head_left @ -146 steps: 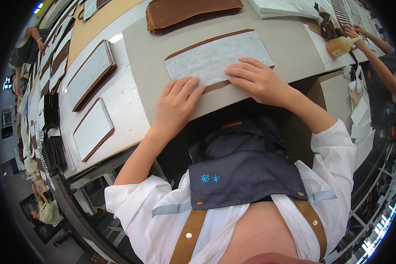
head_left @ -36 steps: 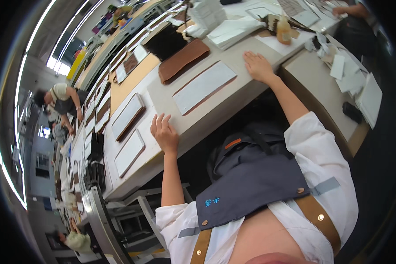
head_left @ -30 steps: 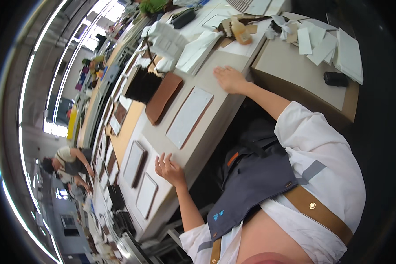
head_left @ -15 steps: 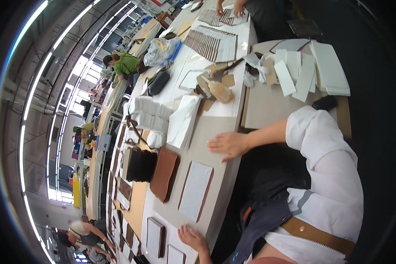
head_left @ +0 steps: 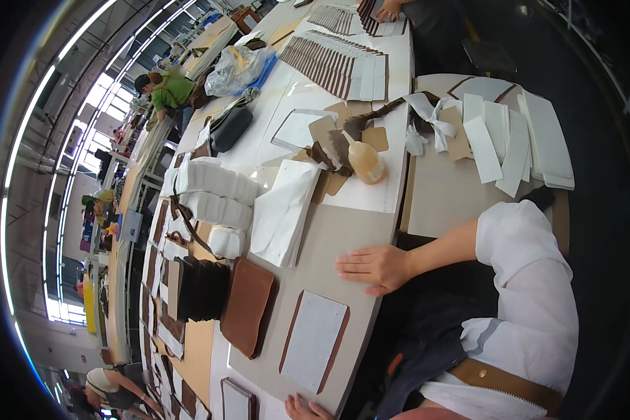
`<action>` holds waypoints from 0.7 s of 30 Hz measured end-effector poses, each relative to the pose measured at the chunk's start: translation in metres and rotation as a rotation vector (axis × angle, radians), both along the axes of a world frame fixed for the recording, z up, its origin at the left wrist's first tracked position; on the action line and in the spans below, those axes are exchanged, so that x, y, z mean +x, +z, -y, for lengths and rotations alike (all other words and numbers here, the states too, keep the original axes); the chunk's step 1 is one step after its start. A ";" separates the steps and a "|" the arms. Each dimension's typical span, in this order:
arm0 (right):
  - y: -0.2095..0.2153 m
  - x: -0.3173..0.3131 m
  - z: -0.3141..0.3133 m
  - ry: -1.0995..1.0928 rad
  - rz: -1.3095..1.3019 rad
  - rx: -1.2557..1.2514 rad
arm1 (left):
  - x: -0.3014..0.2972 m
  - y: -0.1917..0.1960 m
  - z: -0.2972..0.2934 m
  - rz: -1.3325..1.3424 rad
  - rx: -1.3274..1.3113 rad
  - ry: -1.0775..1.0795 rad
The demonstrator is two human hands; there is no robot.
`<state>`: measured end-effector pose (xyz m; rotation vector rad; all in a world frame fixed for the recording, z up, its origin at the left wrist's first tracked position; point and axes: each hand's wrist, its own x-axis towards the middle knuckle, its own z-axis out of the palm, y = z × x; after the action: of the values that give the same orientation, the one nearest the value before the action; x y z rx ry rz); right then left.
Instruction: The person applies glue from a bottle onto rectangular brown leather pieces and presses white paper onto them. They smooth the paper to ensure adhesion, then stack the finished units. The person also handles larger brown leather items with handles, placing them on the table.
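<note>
My right hand (head_left: 379, 269) lies flat, palm down, on a grey board (head_left: 315, 264) near the table edge, fingers stretched out and holding nothing. My left hand (head_left: 304, 407) is partly cut off by the lower edge; its fingers show spread at the board's edge, with nothing visible in them. Between the hands lies a white rectangular sheet (head_left: 316, 339) on a brown piece, whose edges show along its sides. Beside it rests a brown leather-like panel stack (head_left: 248, 306), next to a dark stack of pieces (head_left: 206, 290). A stack of white sheets (head_left: 285, 213) lies above these.
A glue bottle (head_left: 366, 164) with amber contents stands among brown scraps. White bundles (head_left: 210, 192), a black case (head_left: 232, 129) and fanned brown-and-white strips (head_left: 336, 66) lie farther along. White panels (head_left: 507, 140) cover a side table. A co-worker's hand (head_left: 388, 10) touches strips at the top.
The view has shifted, so the table things sit lower and my left hand is more cut off. My right hand stays flat on the board. The co-worker's hand at the top has moved.
</note>
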<state>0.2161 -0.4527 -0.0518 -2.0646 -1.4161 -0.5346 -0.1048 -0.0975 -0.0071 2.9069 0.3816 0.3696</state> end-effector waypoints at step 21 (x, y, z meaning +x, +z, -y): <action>0.012 0.001 -0.008 -0.024 -0.079 0.008 | -0.002 -0.001 0.011 0.014 -0.022 0.141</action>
<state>0.2170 -0.4451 -0.0402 -2.0761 -1.3434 -0.4623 -0.1069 -0.1086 -0.0085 2.8621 0.5863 0.4035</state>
